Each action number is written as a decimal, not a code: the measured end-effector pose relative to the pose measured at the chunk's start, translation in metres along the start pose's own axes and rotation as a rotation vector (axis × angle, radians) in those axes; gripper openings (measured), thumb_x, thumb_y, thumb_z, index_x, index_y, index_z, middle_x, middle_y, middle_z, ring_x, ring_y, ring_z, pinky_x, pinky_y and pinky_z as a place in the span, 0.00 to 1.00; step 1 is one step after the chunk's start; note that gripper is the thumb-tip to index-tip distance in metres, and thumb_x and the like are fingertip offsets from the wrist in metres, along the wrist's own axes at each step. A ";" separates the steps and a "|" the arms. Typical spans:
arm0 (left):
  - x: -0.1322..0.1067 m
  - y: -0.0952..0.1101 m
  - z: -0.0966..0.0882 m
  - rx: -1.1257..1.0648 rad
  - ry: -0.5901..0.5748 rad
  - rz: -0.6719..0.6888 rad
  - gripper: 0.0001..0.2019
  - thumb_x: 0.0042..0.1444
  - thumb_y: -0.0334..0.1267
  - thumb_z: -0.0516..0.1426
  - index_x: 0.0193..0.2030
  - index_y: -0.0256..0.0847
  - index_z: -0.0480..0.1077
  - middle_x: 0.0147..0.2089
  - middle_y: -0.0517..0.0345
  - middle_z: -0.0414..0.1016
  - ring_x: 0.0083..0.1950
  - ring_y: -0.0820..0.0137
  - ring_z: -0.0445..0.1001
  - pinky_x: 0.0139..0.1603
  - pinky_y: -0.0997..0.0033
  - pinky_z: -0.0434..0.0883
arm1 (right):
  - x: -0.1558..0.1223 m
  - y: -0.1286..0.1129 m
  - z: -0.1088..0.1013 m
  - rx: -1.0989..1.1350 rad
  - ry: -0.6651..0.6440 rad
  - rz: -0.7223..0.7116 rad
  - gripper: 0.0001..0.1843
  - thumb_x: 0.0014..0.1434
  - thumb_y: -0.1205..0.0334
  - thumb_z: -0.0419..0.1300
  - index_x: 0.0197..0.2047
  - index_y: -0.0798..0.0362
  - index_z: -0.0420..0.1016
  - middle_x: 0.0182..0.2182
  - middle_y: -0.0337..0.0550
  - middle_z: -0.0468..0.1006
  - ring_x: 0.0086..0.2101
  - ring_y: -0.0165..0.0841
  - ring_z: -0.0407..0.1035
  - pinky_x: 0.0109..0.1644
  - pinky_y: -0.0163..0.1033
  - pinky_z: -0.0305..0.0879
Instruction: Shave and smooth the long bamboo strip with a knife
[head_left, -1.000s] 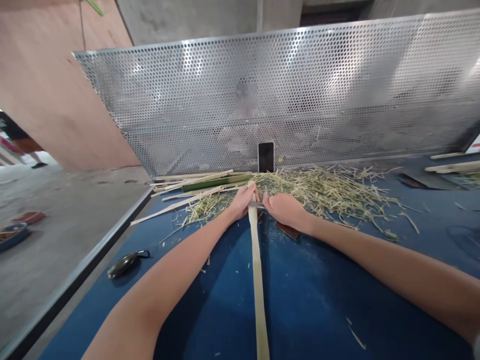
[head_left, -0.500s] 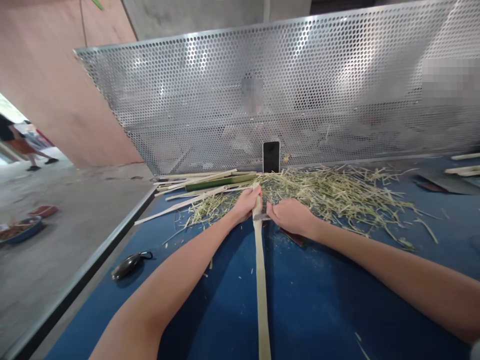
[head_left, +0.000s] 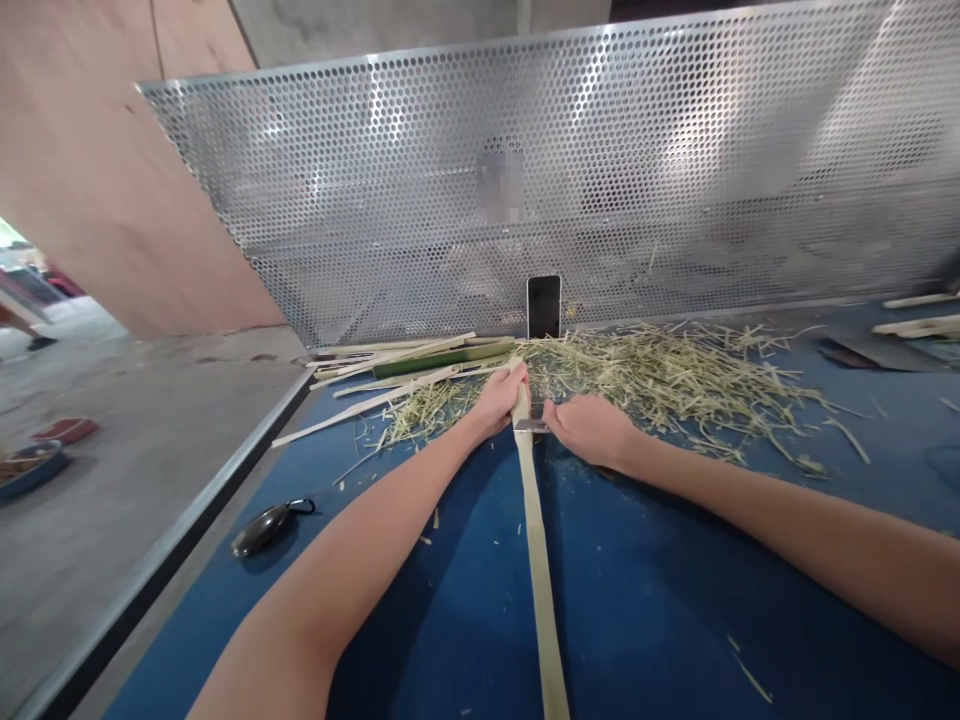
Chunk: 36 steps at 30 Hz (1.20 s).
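A long pale bamboo strip (head_left: 537,540) runs from the near edge of the view up the middle of the blue table (head_left: 645,600). My left hand (head_left: 502,393) is closed around its far end. In my closed right hand (head_left: 590,428) is a small knife; its metal blade (head_left: 529,426) lies across the strip just nearer than my left hand. The knife's handle is hidden inside my fingers. Behind both hands, a heap of thin bamboo shavings (head_left: 667,385) spreads to the right.
Several split bamboo pieces (head_left: 375,400), one with green skin (head_left: 442,360), lie at the back left. A phone (head_left: 544,307) leans on the perforated metal panel (head_left: 420,190). A dark oval case with a clip (head_left: 262,528) rests near the left table edge. A blue basin (head_left: 34,468) stands on the floor.
The view has shifted slightly. The near end of the strip now lies farther right, and the blade still rests across it. A walking person at far left has almost left the view.
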<state>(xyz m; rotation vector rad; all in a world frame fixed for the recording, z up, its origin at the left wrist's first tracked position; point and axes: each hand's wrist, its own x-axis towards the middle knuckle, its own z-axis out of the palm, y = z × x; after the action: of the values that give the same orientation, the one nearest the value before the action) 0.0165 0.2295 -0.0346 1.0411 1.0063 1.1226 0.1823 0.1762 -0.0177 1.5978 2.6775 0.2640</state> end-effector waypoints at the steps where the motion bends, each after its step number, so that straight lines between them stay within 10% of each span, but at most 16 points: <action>1: 0.000 -0.001 0.000 -0.002 -0.004 0.007 0.22 0.75 0.45 0.57 0.27 0.40 0.66 0.18 0.63 0.66 0.16 0.76 0.63 0.21 0.75 0.58 | 0.000 0.000 0.000 0.001 -0.004 0.004 0.37 0.81 0.56 0.38 0.39 0.57 0.88 0.34 0.57 0.87 0.40 0.45 0.83 0.48 0.44 0.70; 36: 0.009 -0.001 0.001 -0.014 0.009 0.011 0.24 0.74 0.45 0.58 0.25 0.41 0.65 0.17 0.63 0.64 0.16 0.77 0.61 0.21 0.74 0.56 | 0.001 -0.002 -0.007 -0.022 -0.027 -0.001 0.32 0.80 0.59 0.40 0.45 0.59 0.86 0.35 0.60 0.86 0.39 0.46 0.82 0.45 0.45 0.70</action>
<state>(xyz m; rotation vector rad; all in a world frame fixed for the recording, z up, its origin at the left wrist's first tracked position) 0.0190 0.2386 -0.0361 1.0322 0.9998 1.1430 0.1797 0.1752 -0.0109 1.5822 2.6458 0.2685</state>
